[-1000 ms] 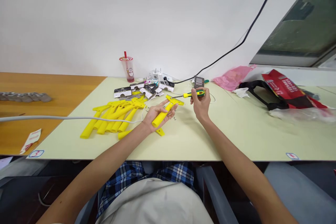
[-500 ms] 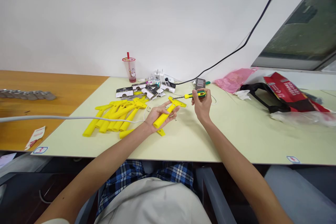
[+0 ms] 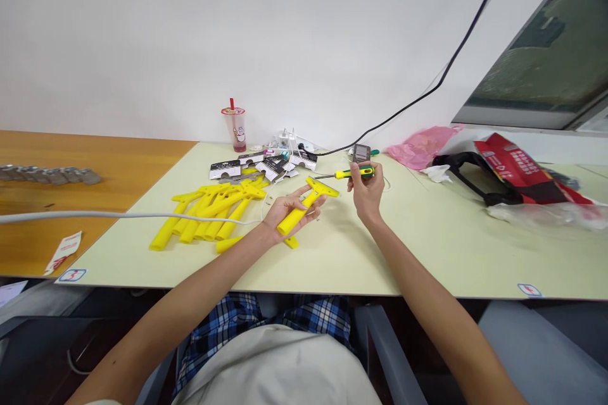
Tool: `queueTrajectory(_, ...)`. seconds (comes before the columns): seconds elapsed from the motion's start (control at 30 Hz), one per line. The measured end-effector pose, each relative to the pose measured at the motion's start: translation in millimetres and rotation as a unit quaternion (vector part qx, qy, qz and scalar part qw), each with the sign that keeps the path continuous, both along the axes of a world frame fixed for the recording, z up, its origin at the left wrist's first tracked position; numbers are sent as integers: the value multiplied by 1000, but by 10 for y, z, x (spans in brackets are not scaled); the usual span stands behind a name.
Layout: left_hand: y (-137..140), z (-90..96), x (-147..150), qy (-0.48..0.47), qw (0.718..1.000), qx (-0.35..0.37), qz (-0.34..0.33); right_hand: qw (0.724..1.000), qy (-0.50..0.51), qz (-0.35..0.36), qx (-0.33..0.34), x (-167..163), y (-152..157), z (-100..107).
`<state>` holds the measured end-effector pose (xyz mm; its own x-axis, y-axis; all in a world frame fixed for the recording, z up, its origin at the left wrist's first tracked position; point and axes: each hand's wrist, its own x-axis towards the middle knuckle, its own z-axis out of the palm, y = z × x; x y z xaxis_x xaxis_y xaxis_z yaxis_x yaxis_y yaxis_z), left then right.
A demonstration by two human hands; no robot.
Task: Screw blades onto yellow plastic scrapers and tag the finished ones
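The person's left hand (image 3: pixel 281 214) was curled around the stem of a yellow T-shaped tool (image 3: pixel 300 212), palm up, the fingers wrapped beneath it and the thumb lying over it. The tool was tilted above the table, its crosspiece pointing away from the person. The right hand (image 3: pixel 367 197) had its fingers closed on the green-and-yellow handle of a screwdriver (image 3: pixel 355 173), the thumb pressed along the near side. The metal shaft pointed left towards the crosspiece; from where I stood I couldn't tell whether the tip was touching it.

Under and beside the left wrist lay another yellow piece (image 3: pixel 228 244), partly covered by the arm. Just left of it, a heap of similar yellow tools (image 3: pixel 204 210) was spread on the pale tabletop (image 3: pixel 342 262). Behind the heap were black-and-white packets (image 3: pixel 225 169), and beyond them, by the wall, stood a clear cup (image 3: pixel 238 131) with a red straw. A small grey device (image 3: pixel 361 153) sat behind the right hand. Farther right lay a crumpled pink bag (image 3: pixel 418 147) and a red bag (image 3: pixel 510 164).
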<state>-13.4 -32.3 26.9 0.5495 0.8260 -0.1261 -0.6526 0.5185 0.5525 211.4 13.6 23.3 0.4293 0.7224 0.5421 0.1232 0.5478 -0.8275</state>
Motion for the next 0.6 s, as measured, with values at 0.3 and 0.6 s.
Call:
queueTrajectory(0.3,-12,26,-12,7,1000,13,8,1000,4,7,-7,12,10,-15)
queueTrajectory(0.6,-19,27,-10,15,1000,17,17,999,25,11,-17,12,11,-7)
